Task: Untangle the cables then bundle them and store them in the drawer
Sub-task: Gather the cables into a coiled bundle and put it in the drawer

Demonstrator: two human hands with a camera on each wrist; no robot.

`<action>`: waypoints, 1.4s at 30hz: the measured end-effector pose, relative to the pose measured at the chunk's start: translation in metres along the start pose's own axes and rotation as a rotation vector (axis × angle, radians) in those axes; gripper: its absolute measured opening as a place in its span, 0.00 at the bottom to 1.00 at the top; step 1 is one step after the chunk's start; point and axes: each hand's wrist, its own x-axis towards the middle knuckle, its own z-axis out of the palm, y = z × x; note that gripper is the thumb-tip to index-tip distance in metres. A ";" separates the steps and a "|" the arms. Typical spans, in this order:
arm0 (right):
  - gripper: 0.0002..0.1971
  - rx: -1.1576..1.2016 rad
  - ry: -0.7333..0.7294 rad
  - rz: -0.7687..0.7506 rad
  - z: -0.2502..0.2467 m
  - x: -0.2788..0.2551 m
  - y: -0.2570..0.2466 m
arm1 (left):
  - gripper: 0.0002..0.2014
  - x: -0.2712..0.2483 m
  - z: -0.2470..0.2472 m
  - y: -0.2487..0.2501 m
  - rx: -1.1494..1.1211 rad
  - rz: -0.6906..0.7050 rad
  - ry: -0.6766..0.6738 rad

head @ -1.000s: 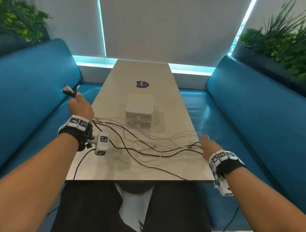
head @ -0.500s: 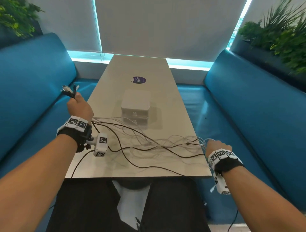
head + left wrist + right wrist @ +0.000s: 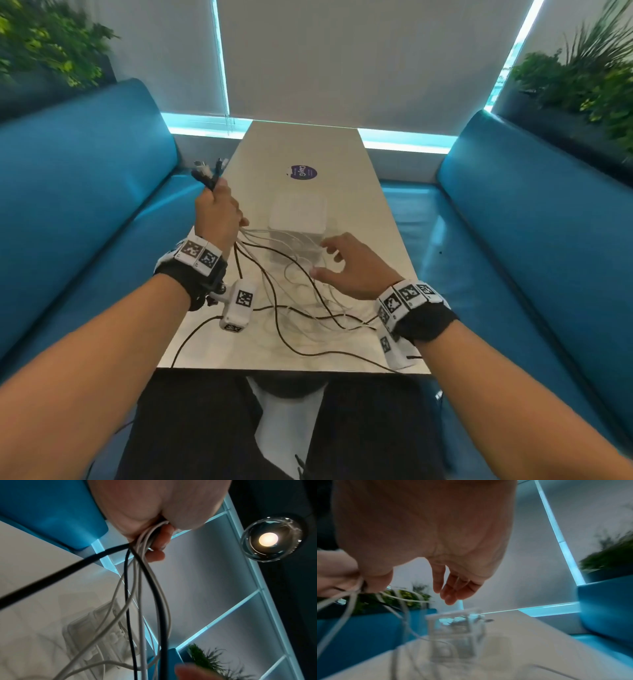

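My left hand (image 3: 215,209) is raised over the table's left edge and grips a bunch of black and white cables, whose connector ends (image 3: 207,171) stick out above the fist. In the left wrist view the cables (image 3: 145,588) hang down from the curled fingers (image 3: 157,545). The loose cables (image 3: 291,308) sprawl tangled across the near table. My right hand (image 3: 323,260) hovers just in front of the small white drawer unit (image 3: 297,219). In the right wrist view its thumb (image 3: 337,572) pins white cables (image 3: 349,601) against the palm while the fingers (image 3: 452,592) hang loose.
The long pale table (image 3: 308,144) carries a purple sticker (image 3: 303,172) beyond the drawer unit. Blue benches (image 3: 85,205) (image 3: 531,222) flank it on both sides. A black cable (image 3: 191,339) runs off the near table edge. Plants (image 3: 582,78) stand behind the benches.
My right hand has swung from the table's right edge leftward and forward to just before the drawer unit, drawing cables along. My left hand, still gripping the cable ends, has moved inward over the table.
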 end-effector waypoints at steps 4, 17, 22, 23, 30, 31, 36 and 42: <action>0.41 0.045 0.060 -0.148 0.012 0.031 -0.058 | 0.15 -0.017 0.006 0.018 -0.007 0.057 -0.114; 0.04 0.274 -0.177 -0.013 0.003 0.061 -0.087 | 0.19 -0.031 0.014 0.088 -0.145 0.073 -0.199; 0.07 0.125 -0.346 0.149 0.006 0.036 -0.030 | 0.18 -0.011 0.002 0.106 -0.269 0.066 -0.002; 0.09 0.065 -0.337 0.197 0.009 0.030 -0.010 | 0.18 -0.004 -0.003 0.112 -0.296 0.072 0.039; 0.05 -0.232 -0.245 0.356 0.017 0.001 0.057 | 0.17 0.004 -0.001 0.097 -0.264 0.035 0.089; 0.03 -0.284 -0.229 0.361 0.014 0.000 0.061 | 0.16 0.004 -0.001 0.095 -0.265 0.032 0.091; 0.12 -0.495 -0.281 0.470 -0.005 -0.031 0.114 | 0.17 0.027 -0.027 0.108 -0.270 0.076 0.224; 0.08 -0.536 -0.159 0.591 -0.017 -0.071 0.148 | 0.17 0.039 -0.041 0.097 -0.267 0.053 0.271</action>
